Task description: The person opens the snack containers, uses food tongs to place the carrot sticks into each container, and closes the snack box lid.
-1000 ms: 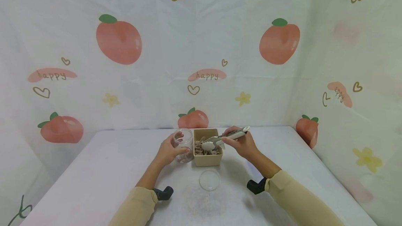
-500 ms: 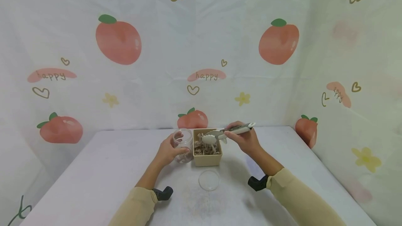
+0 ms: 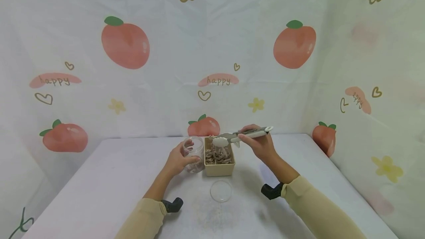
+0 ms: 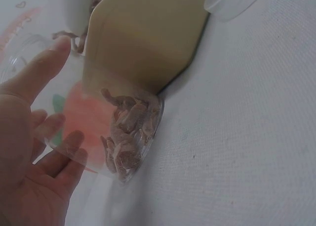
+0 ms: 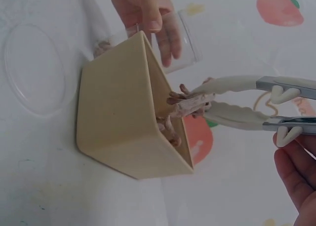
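Observation:
My left hand grips a clear plastic jar standing left of a beige box. Brownish, knobbly dried pieces lie at the bottom of the jar, as the left wrist view shows. More such pieces fill the lower part of the box. My right hand holds white and grey tongs out over the box's open top. In the right wrist view the tong tips pinch a small clump of the pieces at the mouth of the box.
A clear round lid lies on the white tabletop in front of the box. A white curtain printed with peaches rises behind the table and along its right side.
The tongs were down among the pieces in the box. They have risen toward its back edge, lifting a clump, and my right hand rose with them. My left hand and the jar stayed put.

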Demonstrator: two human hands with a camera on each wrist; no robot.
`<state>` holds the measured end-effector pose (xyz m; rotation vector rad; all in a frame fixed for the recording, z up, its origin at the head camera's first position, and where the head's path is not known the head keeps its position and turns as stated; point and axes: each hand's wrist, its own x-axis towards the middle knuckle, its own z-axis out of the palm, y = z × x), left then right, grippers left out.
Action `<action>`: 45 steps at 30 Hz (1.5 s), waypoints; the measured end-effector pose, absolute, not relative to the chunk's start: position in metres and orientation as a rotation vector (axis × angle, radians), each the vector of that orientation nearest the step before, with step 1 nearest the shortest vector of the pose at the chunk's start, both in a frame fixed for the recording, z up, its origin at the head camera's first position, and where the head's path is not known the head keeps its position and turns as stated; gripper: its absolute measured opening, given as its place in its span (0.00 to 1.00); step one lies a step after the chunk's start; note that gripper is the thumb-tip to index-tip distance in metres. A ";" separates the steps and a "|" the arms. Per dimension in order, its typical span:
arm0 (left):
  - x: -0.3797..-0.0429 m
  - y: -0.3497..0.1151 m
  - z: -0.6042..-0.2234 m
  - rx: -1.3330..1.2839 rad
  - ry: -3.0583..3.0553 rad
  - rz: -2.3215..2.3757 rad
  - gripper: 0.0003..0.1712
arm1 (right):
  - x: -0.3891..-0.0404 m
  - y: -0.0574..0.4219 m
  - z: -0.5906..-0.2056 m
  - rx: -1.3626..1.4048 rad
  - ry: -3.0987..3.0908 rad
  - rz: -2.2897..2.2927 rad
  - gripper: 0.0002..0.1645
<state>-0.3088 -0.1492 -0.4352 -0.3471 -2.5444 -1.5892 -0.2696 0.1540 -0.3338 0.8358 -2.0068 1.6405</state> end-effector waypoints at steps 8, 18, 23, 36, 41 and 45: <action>-0.308 -0.148 -0.435 -0.335 -2.555 -1.584 0.44 | -0.268 0.153 -0.325 0.794 -2.009 1.616 0.09; -0.308 -0.148 -0.434 -0.338 -2.552 -1.583 0.43 | -0.265 0.150 -0.317 0.779 -2.015 1.576 0.10; -0.307 -0.148 -0.434 -0.334 -2.547 -1.595 0.45 | -0.263 0.145 -0.311 0.778 -1.995 1.560 0.10; -0.309 -0.149 -0.436 -0.360 -2.518 -1.627 0.44 | -0.288 0.122 -0.314 0.884 -1.840 1.687 0.09; -0.309 -0.149 -0.437 -0.358 -2.526 -1.631 0.45 | -0.273 0.106 -0.300 0.884 -1.866 1.718 0.09; -0.311 -0.149 -0.438 -0.335 -2.539 -1.641 0.47 | -0.267 0.098 -0.296 0.859 -1.884 1.734 0.10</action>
